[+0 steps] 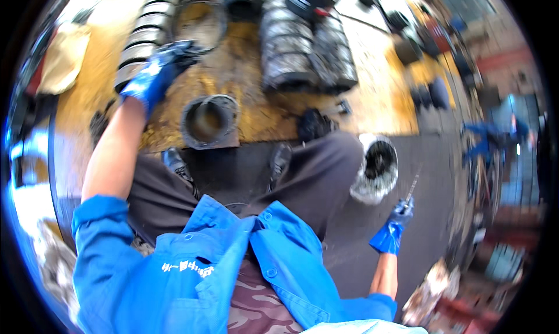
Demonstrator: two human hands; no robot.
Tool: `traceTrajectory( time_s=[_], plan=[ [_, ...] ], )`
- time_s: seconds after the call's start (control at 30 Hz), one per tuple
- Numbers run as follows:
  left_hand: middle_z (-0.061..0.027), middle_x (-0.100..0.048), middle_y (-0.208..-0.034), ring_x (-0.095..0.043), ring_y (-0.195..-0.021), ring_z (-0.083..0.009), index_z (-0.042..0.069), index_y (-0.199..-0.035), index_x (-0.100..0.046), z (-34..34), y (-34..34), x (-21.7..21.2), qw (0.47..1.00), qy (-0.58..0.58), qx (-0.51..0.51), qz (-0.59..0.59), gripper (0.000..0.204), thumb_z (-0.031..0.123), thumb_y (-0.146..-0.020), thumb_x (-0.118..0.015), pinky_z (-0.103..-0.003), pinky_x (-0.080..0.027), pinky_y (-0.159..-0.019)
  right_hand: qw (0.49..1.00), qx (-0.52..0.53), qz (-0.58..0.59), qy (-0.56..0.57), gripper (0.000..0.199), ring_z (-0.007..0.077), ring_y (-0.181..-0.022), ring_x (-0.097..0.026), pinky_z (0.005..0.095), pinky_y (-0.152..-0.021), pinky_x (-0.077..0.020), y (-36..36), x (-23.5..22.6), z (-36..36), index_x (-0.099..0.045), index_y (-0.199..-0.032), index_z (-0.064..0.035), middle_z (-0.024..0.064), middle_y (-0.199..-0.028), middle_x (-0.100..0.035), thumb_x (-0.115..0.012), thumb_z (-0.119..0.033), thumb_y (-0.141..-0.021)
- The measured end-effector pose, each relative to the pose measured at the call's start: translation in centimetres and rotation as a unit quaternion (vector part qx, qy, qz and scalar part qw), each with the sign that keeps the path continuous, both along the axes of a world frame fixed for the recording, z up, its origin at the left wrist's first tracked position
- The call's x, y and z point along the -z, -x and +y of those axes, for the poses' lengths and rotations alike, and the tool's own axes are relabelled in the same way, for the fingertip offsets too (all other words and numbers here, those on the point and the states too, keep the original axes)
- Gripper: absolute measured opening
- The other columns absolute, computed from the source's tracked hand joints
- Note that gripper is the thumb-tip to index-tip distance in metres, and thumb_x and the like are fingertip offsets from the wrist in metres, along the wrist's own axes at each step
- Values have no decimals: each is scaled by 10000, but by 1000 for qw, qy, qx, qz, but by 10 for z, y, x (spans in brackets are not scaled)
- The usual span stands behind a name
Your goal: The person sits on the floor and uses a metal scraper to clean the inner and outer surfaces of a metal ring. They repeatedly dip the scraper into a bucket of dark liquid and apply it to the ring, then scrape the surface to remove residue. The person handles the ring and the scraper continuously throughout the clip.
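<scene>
Closest to my camera is the bright blue, button-front cotton jacket [233,276] of the person wearing it, with a short line of white characters [189,267] printed on the chest; under it shows a maroon camouflage-patterned shirt [265,302].

From my distant seat I see the left hand [166,63], in a shiny blue glove with darkened fingers, reaching forward to the lower edge of a thin, grey, round ring [225,27]. The fingers touch it, but blur keeps me from telling whether they clamp it. The right hand [400,215], in a matching blue glove, is well out to the side, closed around a slim, silvery, rod-like tool [413,185] that points away.

Beside the left hand runs a row of grey metal rings [152,28]. Nearer the body, an open, grey metal cylinder [234,114] stands on the stained yellow wooden board [378,101]. Ribbed, grey cylindrical stacks [286,49] lie beyond it to the right. Near the right hand sits a white, plastic-lined round container [368,191] with dark contents. Far right, I make out a person in blue [495,137].
</scene>
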State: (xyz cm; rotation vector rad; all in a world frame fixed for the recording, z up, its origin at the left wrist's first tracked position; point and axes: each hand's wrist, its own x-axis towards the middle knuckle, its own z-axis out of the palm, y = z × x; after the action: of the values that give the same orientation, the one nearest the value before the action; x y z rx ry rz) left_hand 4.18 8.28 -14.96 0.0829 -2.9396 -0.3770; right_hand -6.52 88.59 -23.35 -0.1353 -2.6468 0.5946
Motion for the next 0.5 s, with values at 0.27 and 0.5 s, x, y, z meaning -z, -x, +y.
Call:
traceTrajectory(
  time_s=[0.27, 0.5],
  plan=[
    [-152, -652, -1119, -650, -996, -237, -43, -1211, -560, 13, 25, 3, 602, -786, -33, 140, 378, 195, -923, -620, -337, -537, -887, 842, -333, -168, 391, 344, 131, -650, -639, 235, -499, -486, 101, -147, -363, -577, -1215, -29, 99, -899, -690, -547, -262, -964],
    [-143, -687, -1002, -670, -906, -208, -50, -1116, -623, 18, 30, 15, 764, -633, -81, 94, 260, 138, -940, -589, -350, -575, -789, 693, -466, -234, 498, 358, 124, -618, -610, 250, -536, -492, 55, -105, -520, -551, -1224, 14, 90, -856, -671, -513, -245, -981]
  ],
)
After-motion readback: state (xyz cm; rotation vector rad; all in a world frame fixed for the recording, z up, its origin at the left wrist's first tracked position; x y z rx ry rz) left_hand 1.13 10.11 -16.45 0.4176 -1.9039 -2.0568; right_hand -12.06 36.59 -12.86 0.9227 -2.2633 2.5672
